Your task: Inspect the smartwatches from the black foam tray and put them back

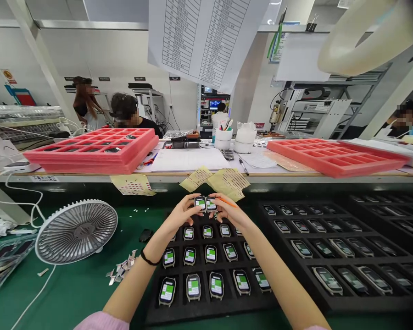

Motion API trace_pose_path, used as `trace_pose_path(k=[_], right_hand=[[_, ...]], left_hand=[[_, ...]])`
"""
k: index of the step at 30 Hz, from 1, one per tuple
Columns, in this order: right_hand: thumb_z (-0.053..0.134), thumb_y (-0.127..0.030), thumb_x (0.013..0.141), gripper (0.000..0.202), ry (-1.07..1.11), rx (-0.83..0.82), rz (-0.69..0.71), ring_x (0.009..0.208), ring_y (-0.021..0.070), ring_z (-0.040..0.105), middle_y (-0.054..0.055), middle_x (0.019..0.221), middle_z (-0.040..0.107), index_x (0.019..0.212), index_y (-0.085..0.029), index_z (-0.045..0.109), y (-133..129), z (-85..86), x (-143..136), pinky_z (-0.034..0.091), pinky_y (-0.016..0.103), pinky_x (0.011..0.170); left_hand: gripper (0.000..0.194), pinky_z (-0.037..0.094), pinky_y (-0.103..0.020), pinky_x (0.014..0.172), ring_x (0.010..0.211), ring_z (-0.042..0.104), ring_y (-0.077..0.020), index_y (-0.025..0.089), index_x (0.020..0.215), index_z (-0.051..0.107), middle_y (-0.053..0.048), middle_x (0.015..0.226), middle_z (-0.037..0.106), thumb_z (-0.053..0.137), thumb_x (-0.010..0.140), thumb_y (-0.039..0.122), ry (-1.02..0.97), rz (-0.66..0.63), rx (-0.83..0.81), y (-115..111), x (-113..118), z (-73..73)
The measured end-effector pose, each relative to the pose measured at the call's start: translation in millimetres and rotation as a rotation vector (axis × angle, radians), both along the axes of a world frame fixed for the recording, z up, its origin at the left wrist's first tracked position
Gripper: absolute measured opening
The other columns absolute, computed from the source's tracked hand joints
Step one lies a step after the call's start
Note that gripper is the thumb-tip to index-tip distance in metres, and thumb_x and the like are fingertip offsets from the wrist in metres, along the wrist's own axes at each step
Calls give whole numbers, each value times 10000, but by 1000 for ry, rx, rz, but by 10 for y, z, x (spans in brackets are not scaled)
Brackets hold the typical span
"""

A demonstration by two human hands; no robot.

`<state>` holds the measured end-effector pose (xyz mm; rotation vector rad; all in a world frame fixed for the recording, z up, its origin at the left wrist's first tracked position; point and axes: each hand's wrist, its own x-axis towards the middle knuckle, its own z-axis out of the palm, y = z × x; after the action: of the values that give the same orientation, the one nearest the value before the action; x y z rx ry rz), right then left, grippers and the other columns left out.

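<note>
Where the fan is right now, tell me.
In the head view, the round fan is at the left on the green work surface, beside a pile of silvery strips and left of the person's left hand.

Watches in tray, fan left, second tray right

pink sleeves; thin black left wristband

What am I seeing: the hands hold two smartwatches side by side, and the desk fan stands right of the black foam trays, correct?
No: the head view shows the desk fan left of the black foam trays. The hands do hold two smartwatches side by side.
</note>
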<state>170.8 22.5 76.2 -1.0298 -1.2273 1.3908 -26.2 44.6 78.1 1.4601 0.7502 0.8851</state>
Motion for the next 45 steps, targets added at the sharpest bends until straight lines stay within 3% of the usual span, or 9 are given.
trace_pose_path(k=[4, 8, 15, 22, 27, 33, 36, 39, 45], right_hand=[[650, -334, 789, 348, 117, 66, 59, 662, 156, 661, 3, 827, 586, 1084, -210, 515, -78, -37, 61, 430, 192, 423], [670, -296, 780, 342, 123, 29, 96, 690, 147, 661, 11, 870, 587, 1069, -205, 513, -81, -146, 80, 437, 186, 448], [689, -288, 775, 345, 99, 34, 123, 724, 138, 664, 25, 979, 615, 1072, -215, 530, -124, -104, 77, 573, 279, 627], [594, -405, 842, 273, 39, 28, 14, 558, 152, 648, 9, 716, 640, 990, -177, 564, -147, -47, 66, 546, 265, 480], [613, -346, 835, 279, 104, 79, 84, 711, 163, 666, 31, 911, 639, 1065, -205, 546, -201, 6, 66, 568, 293, 588], [619, -300, 832, 287, 90, 123, 99, 734, 133, 628, 33, 1018, 604, 1095, -224, 534, -231, 15, 53, 574, 292, 631], [609, -301, 839, 280, 57, 142, 86, 699, 120, 623, 30, 1009, 606, 1097, -224, 531, -239, 20, 54, 565, 274, 614], [606, -308, 842, 280, 30, 156, 76, 632, 97, 606, 26, 1004, 606, 1097, -224, 526, -254, 38, 51, 540, 241, 564], [582, -335, 859, 249, 49, 136, 63, 669, 117, 612, 20, 924, 605, 1071, -212, 537, -289, 87, 37, 538, 248, 578]], left_hand=[[490, 361, -128, 369, 612, 611, -99, 176, 1133, 538, -86, 1037, 632, 672, 736, 431, -6, 76, 18, -18, 108, -23], [452, 317, -127, 331, 507, 572, -76, 161, 1063, 573, -43, 875, 624, 594, 776, 510, 57, 74, 0, -23, 135, -82], [398, 401, -145, 406, 614, 588, -91, 190, 1127, 545, -66, 1018, 610, 558, 837, 463, 57, 26, 14, -207, 132, 16], [366, 370, -134, 385, 599, 533, -73, 174, 1117, 548, -77, 1063, 603, 582, 837, 406, 38, 16, 39, -293, 131, 45], [384, 354, -132, 373, 644, 570, -99, 164, 1099, 543, -86, 1056, 607, 623, 803, 396, 21, 25, 58, -308, 126, 44], [394, 499, -194, 567, 744, 592, -125, 157, 1057, 554, -84, 1047, 609, 661, 777, 412, 8, 27, 113, -328, 122, 46], [404, 413, -144, 452, 617, 535, -74, 162, 1080, 558, -77, 1031, 615, 622, 804, 451, 20, 28, 103, -348, 112, 80], [405, 295, -136, 354, 446, 380, -12, 168, 1110, 562, -54, 963, 619, 539, 856, 483, 28, 28, 73, -369, 100, 114], [381, 298, -142, 364, 461, 372, -17, 171, 1087, 565, -58, 989, 622, 580, 837, 458, 26, 35, 87, -381, 95, 128]])
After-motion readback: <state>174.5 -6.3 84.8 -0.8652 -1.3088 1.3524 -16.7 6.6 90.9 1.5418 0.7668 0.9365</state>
